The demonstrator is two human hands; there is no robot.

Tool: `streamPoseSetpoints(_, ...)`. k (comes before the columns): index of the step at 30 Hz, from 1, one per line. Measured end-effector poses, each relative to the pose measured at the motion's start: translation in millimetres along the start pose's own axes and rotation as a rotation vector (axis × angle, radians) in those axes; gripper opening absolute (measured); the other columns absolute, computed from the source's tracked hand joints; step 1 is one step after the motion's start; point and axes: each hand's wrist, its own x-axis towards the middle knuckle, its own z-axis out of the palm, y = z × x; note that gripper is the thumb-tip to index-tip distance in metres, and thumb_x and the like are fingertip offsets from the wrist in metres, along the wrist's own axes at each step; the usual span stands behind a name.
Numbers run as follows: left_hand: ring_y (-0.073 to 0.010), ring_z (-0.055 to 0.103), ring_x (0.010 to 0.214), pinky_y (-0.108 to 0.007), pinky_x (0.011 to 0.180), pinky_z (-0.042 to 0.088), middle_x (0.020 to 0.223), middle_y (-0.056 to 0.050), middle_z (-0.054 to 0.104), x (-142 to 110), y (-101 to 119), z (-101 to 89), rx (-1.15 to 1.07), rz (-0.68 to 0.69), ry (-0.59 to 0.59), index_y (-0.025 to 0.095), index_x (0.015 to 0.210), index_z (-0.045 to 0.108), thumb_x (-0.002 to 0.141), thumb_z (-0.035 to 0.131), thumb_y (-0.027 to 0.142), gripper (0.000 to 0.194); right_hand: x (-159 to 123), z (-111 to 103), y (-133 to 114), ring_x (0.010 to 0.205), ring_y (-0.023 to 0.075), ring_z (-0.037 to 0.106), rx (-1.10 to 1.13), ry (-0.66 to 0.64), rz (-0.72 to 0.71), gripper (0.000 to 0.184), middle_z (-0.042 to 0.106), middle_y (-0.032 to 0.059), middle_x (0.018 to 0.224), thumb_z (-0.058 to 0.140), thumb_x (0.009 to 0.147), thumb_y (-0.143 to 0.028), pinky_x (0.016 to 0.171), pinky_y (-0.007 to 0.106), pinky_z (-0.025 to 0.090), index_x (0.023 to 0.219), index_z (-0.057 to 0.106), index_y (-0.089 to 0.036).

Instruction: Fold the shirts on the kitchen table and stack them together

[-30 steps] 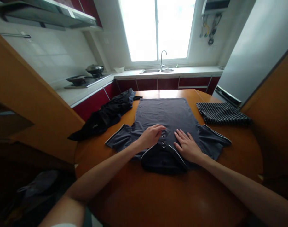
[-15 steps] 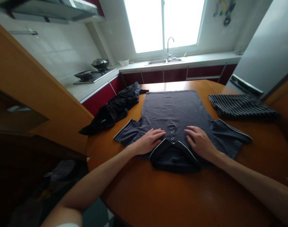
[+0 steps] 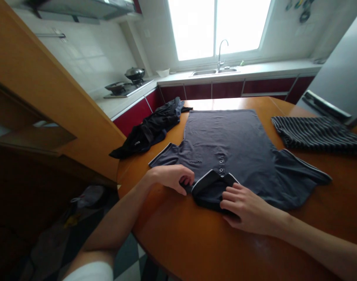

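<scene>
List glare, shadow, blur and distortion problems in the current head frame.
All head view: window blown out white; glare along the far edge of the table; collar of the grey shirt nearly black; lower left in deep shadow; fridge leans, likely wide-angle stretch; striped cloth blurs toward the right edge.

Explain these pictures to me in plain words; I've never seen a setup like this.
There is no machine here: a person is working bare-handed. The view comes from one camera worn on the head, looking forward and down. On the wooden table lies a gray shirt, spread out with its collar toward the person. A heap of dark clothes lies on the left, and a striped cloth on the right. The left hand is curled at the shirt's edge beside the collar; the right hand has its fingers over the collar's other side. Whether either one pinches the fabric is hard to tell.
</scene>
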Motion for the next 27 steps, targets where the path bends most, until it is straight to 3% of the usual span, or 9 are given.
streamPoseSetpoints(5,-0.0098,0.055,0.068,-0.018,0.062,0.039,0.078,0.004,0.062,-2.0,3.8,-3.4,0.078,0.015,0.045,0.016,0.088,0.064,0.077,0.066,0.001,0.019,-0.7,0.6,4.4,0.077,0.0148,0.055,0.046,-0.032,0.033,0.014,0.064,0.0,0.08,0.056,0.088,-0.01,0.076,0.03,0.034,0.078,0.058,-0.021)
streamPoseSetpoints(10,-0.0111,0.056,0.074,-0.018,0.068,0.041,0.086,0.001,0.061,-0.6,8.2,-3.7,0.164,0.067,0.02,0.016,0.084,0.068,0.072,0.059,-0.007,0.027,-1.1,-3.7,3.2,0.081,0.0167,0.059,0.045,-0.057,0.042,0.007,0.066,0.0011,0.085,0.063,0.091,-0.023,0.076,0.03,0.036,0.084,0.062,-0.021)
streamPoseSetpoints(17,-0.0125,0.058,0.074,-0.019,0.069,0.042,0.087,0.0,0.061,-5.9,10.1,-3.1,0.241,0.033,0.067,0.019,0.087,0.075,0.078,0.075,0.011,0.012,-0.8,-0.1,0.0,0.076,0.0166,0.059,-0.051,-0.013,0.012,0.01,0.065,0.0016,0.082,0.058,0.092,-0.015,0.073,0.03,0.037,0.084,0.061,-0.02)
streamPoseSetpoints(27,-0.0137,0.058,0.071,-0.021,0.067,0.04,0.078,0.0,0.063,-4.9,8.4,2.0,0.336,-0.031,0.158,0.019,0.075,0.072,0.077,0.07,0.008,0.011,-0.4,-0.7,-3.4,0.074,0.0174,0.059,-0.079,-0.004,0.014,0.013,0.065,0.0025,0.08,0.055,0.094,-0.015,0.07,0.031,0.039,0.084,0.061,-0.02)
